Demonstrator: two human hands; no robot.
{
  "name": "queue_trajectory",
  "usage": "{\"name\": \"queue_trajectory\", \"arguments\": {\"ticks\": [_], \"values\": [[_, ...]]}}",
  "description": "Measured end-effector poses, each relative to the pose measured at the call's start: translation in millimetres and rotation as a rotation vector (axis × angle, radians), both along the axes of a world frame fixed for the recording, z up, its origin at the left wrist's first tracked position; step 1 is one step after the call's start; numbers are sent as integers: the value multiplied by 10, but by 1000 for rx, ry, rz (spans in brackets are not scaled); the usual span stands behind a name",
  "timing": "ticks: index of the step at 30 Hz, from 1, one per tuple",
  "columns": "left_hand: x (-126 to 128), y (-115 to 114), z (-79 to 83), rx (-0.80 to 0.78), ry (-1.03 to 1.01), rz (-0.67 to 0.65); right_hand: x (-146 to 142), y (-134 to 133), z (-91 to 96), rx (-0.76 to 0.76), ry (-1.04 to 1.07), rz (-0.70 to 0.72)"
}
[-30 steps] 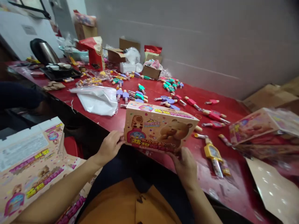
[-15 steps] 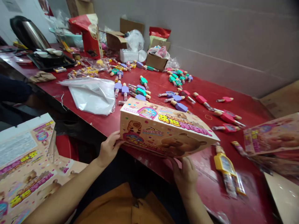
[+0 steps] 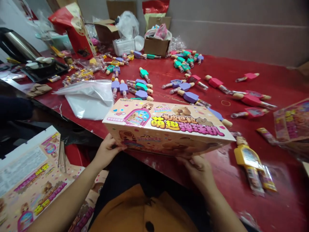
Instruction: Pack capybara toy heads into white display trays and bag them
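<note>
A printed cardboard box (image 3: 169, 124) with bear pictures and large yellow and pink lettering is held at the table's front edge, its long printed top showing. My left hand (image 3: 109, 150) grips its lower left corner, thumb against the front face. Under the bottom edge, right of the middle, my right hand (image 3: 198, 166) closes on the box; some fingertips are hidden beneath it. Right of the box lies a yellow candy toy (image 3: 247, 158) with clear tubes of sweets. Behind the box are purple toys (image 3: 189, 96) and a green toy (image 3: 144, 73).
Flat printed cartons (image 3: 36, 180) are stacked at the lower left. Clear plastic bags (image 3: 89, 96) lie on the red table (image 3: 149, 162). Red toys (image 3: 252, 98) are scattered right. Another printed box (image 3: 293, 120) stands at the right edge. A kettle (image 3: 20, 45) and tea tray (image 3: 43, 72) sit far left.
The box has tilted towards me, so more of its top face shows, and both hands have stayed on it. The view has shifted, with the background moving up and left.
</note>
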State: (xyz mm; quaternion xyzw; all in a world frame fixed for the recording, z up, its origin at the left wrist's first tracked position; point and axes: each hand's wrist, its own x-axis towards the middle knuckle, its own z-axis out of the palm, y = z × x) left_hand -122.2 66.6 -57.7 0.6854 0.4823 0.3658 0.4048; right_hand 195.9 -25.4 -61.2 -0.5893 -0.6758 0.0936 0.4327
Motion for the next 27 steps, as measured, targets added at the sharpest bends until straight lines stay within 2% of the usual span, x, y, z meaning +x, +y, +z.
{"name": "queue_trajectory", "arguments": {"ticks": [3, 7, 10, 15, 18, 20, 24, 27], "values": [[14, 13, 73, 35, 16, -46, 9, 18, 11, -9, 40, 48], [-16, 3, 83, 323, 121, -97, 60, 26, 112, -19, -69, 171], [-35, -16, 36, 494, 226, -60, 97, 21, 148, -37, -147, 198], [-7, -86, -12, 618, 351, 65, 86, -8, 51, 56, -182, 139], [7, -103, 5, 629, 352, 73, 72, -20, 28, 51, -148, 115], [-7, -72, 32, 595, 316, 30, 82, -10, 58, 25, -130, 116], [-70, 61, 103, 362, 310, -144, 116, 58, 123, 16, -149, 196], [-80, 128, 123, 250, 291, -222, 84, 95, 84, 21, -111, 231]]}}
